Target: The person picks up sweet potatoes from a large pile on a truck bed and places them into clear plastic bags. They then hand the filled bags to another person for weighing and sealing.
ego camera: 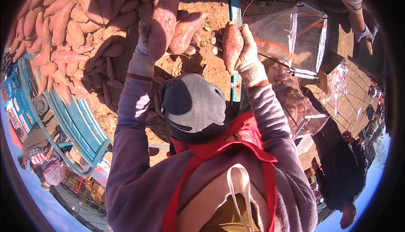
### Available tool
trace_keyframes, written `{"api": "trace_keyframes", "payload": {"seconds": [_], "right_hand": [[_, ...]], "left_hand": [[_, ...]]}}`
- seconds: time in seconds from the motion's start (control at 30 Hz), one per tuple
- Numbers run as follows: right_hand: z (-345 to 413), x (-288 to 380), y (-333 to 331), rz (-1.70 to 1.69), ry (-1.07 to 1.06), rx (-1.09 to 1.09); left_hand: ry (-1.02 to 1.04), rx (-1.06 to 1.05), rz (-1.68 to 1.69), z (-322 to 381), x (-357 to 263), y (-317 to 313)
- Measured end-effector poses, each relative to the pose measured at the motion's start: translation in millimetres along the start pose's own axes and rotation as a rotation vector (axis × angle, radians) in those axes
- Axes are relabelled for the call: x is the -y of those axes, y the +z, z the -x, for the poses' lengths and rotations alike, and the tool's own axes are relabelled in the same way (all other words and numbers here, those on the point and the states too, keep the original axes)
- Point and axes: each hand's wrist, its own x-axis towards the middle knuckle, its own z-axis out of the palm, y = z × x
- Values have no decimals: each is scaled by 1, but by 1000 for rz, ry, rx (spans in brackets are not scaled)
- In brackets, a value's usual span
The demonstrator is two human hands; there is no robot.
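My left hand (144,39), in a white knit glove, is closed on the left side of a large reddish sweet potato (163,26); its fingertips are hidden. Another thick sweet potato (186,32) lies just right of that one. My right hand (248,50), gloved the same way, grips a smaller tapered sweet potato (233,46) by its right side, above a blue metal rail (235,7). Small sweet potato pieces (213,40) lie on the soil between my hands. A big heap of sweet potatoes (72,26) spreads at the upper left.
Right of the rail, a clear plastic bag (303,39) is stretched on a metal frame. Below it stands a filled bag of sweet potatoes (291,95). A co-worker's gloved hand (364,35) is at the upper right. A person (341,165) stands lower right. Blue truck side panels (79,127) border the left.
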Motion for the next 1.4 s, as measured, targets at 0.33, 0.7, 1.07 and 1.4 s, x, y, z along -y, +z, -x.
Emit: {"api": "trace_keyframes", "payload": {"seconds": [0.33,0.7,1.07,1.4], "right_hand": [[118,35,-47,-324,-220,181],[226,70,-89,-534,-647,205],[199,55,-96,-820,-732,227],[366,56,-197,-393,-1187,274]], "left_hand": [[-722,778,-63,-44,-39,252],[-615,453,-536,-68,42,435],[436,1088,-1453,51,53,407],[-159,1022,-1087,40,-33,410]]}}
